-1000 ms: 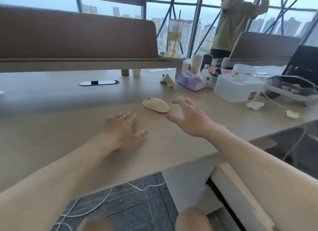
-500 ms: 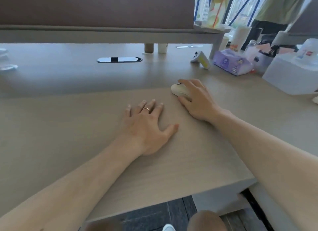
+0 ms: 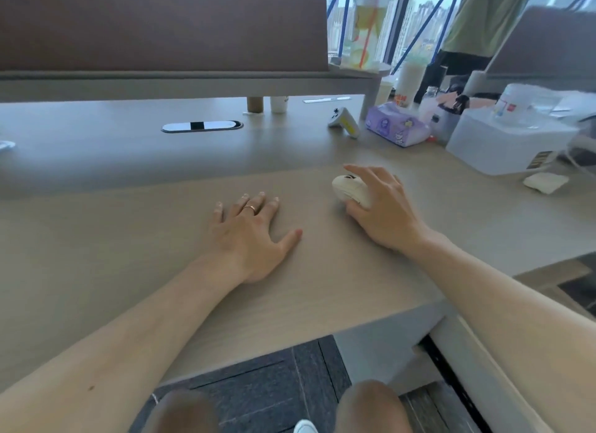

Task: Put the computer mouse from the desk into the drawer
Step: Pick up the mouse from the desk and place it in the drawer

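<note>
A cream computer mouse point(image 3: 346, 187) is on the light wooden desk point(image 3: 129, 239), right of centre. My right hand point(image 3: 383, 213) grips it, fingers over its top and thumb at its near side; its right half is hidden under my palm and it looks tilted slightly off the surface. My left hand point(image 3: 251, 235) lies flat on the desk to the left, fingers spread, a ring on one finger, holding nothing. The white drawer unit point(image 3: 483, 361) stands under the desk's right end; only its top edge shows.
A purple tissue pack point(image 3: 396, 129), a white controller point(image 3: 343, 121), cups and a white box point(image 3: 503, 142) crowd the back right. A folded tissue point(image 3: 545, 182) lies right of the mouse. A cable grommet point(image 3: 201, 126) sits mid-desk. A person stands behind the far partition.
My right hand reached forward from above the desk and closed on the mouse, then tipped it up slightly. My left hand stayed flat on the desk.
</note>
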